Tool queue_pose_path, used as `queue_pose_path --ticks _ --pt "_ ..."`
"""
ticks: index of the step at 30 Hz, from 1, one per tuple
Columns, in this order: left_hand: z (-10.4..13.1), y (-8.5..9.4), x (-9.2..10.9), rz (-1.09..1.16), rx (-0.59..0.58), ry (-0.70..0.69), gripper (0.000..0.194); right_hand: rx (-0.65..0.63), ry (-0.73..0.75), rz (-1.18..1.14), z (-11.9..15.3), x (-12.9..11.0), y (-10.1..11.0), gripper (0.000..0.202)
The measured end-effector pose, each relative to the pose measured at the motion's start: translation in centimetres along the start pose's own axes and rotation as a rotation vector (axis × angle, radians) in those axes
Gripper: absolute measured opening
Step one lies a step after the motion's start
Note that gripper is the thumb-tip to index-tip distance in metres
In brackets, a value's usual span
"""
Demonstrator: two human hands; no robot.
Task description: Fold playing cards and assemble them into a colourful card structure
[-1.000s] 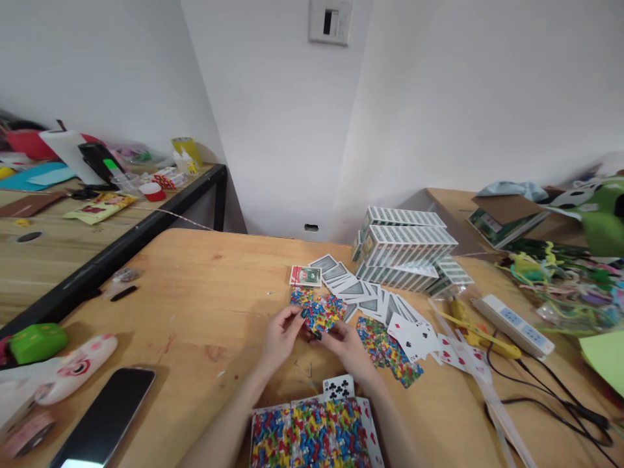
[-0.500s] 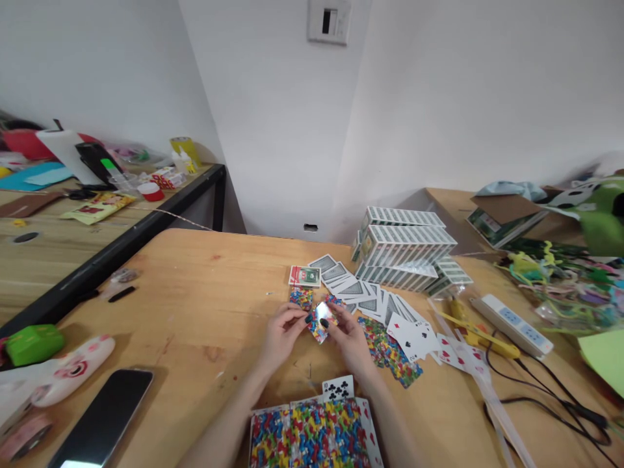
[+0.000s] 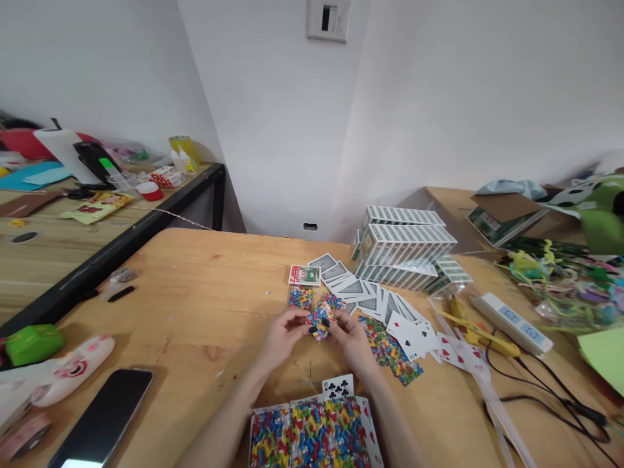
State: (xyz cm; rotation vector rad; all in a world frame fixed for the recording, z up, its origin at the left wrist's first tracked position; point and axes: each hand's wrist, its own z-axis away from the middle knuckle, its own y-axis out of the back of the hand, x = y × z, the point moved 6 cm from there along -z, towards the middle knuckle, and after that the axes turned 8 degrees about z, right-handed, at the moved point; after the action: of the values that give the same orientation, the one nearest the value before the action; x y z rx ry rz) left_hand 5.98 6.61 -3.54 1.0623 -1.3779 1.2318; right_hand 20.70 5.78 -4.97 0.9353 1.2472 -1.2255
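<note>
Both hands pinch a small piece of glossy, multicoloured patterned sheet (image 3: 320, 318) above the middle of the table. My left hand (image 3: 286, 333) grips its left edge and my right hand (image 3: 349, 333) its right edge, with thumbs on top. Just beyond it lie small patterned squares (image 3: 301, 298), below a playing card box (image 3: 305, 275) with a red band. Close to my body, a panel covered in the same pattern (image 3: 312, 432) lies between my forearms. A ten of clubs (image 3: 338, 387) sticks out from its far edge.
Fanned playing cards (image 3: 363, 289) spread right of the hands, with patterned strips (image 3: 390, 351) beside them. Behind stand stacked card boxes (image 3: 409, 244). A yellow glue gun (image 3: 482, 338), power strip (image 3: 511, 324) and black cable (image 3: 546, 406) lie right. A phone (image 3: 102, 419) lies left.
The patterned piece has tilted, so the bright glare on it is gone and its colours show. Both hands stay in nearly the same place, still holding it.
</note>
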Motion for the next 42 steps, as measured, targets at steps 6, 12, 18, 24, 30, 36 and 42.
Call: queue_pose_path --ticks 6,12,18,24,30,36,42 --pt "-0.1 0.2 0.1 -0.006 0.008 -0.010 0.021 -0.029 -0.020 -0.043 0.1 -0.2 -0.1 0.029" --pt "-0.2 -0.3 0.7 0.105 -0.060 0.095 0.036 -0.040 -0.046 -0.081 0.2 -0.2 -0.6 0.031" --pt "-0.1 -0.4 0.7 0.123 -0.135 0.162 0.038 -0.078 -0.046 -0.079 0.6 -0.7 -0.9 0.031" --pt "0.0 -0.5 1.0 0.216 -0.183 0.103 0.033 -0.093 -0.061 -0.095 0.7 -0.7 -1.0 0.031" --pt "0.7 -1.4 1.0 0.332 -0.266 0.156 0.030 -0.175 -0.053 -0.125 0.9 -1.2 -1.6 0.029" --pt "0.6 -1.5 0.9 0.355 -0.240 0.139 0.032 -0.157 -0.017 -0.150 0.5 -0.8 -1.4 0.026" --pt "0.7 -1.6 1.1 0.363 -0.216 0.173 0.032 -0.131 -0.014 -0.205 0.4 -0.3 -1.4 0.026"
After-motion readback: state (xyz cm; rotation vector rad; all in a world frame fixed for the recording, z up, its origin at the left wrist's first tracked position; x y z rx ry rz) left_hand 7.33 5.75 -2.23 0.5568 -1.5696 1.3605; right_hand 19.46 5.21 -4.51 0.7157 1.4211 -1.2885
